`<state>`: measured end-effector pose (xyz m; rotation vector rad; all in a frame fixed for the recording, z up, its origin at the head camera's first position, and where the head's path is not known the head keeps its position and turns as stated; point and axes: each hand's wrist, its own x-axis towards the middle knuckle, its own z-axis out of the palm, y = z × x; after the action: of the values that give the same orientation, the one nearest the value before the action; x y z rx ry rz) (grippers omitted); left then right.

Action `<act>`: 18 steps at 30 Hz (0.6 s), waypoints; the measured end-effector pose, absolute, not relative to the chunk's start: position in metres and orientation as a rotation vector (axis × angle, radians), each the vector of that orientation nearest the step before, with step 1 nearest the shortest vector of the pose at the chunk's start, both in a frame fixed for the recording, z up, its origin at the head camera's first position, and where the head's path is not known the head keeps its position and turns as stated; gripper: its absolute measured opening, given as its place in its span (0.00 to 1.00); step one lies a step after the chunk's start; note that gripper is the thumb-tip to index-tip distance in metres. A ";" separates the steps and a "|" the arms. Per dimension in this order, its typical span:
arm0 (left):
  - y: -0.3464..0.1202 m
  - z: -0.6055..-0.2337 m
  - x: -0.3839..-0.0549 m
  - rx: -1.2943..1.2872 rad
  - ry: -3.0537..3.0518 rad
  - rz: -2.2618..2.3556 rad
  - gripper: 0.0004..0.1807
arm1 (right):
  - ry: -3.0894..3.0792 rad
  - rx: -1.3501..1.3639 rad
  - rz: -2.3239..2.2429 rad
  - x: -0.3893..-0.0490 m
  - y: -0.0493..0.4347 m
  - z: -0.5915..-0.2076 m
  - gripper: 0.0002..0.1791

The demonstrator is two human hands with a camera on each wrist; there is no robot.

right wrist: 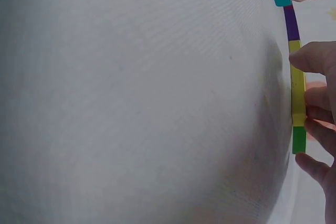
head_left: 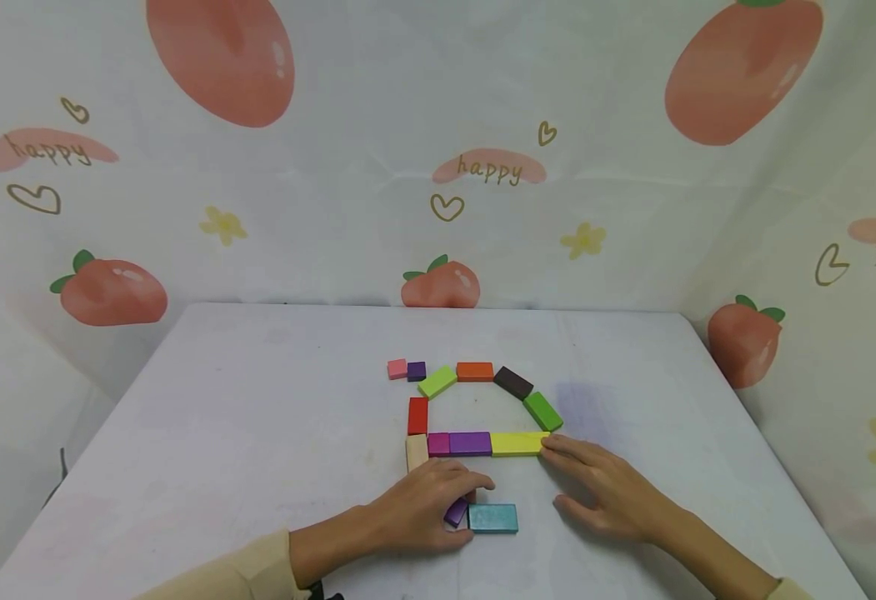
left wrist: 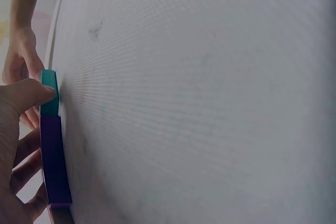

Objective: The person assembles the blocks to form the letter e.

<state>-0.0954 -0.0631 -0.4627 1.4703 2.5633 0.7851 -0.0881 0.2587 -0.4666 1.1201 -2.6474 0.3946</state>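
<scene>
My left hand (head_left: 430, 504) is over the near part of a figure of coloured blocks. Its thumb and a finger pinch the left end of a teal block (head_left: 493, 519); the thumb lies against it in the left wrist view. A tilted purple block (head_left: 456, 512) shows under the hand, beside the teal one. The palm partly hides a pale wooden block (head_left: 417, 452). With loosely extended fingers, my right hand (head_left: 610, 487) touches the right end of a yellow block (head_left: 518, 444), its thumb apart on the nearer side.
Left of the yellow block lie a purple block (head_left: 470, 443) and a magenta block (head_left: 438, 444). An arch of red (head_left: 418, 415), lime (head_left: 438, 382), orange (head_left: 475, 372), dark brown (head_left: 513, 382) and green blocks (head_left: 543, 412) stands beyond. Small pink (head_left: 397, 369) and dark purple blocks (head_left: 417, 372) adjoin it.
</scene>
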 end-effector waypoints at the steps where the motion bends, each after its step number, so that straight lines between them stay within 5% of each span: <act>1: -0.063 -0.463 -0.096 1.470 2.562 0.785 0.27 | -2.646 1.121 0.395 -0.088 0.259 -0.467 0.34; 18: -0.065 -0.452 -0.099 1.435 2.589 0.830 0.28 | -2.630 1.128 0.382 -0.088 0.259 -0.466 0.34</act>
<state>-0.0986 -0.0651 -0.4521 1.4353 2.5893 0.8296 -0.0880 0.2587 -0.4664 1.1283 -2.6304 0.3825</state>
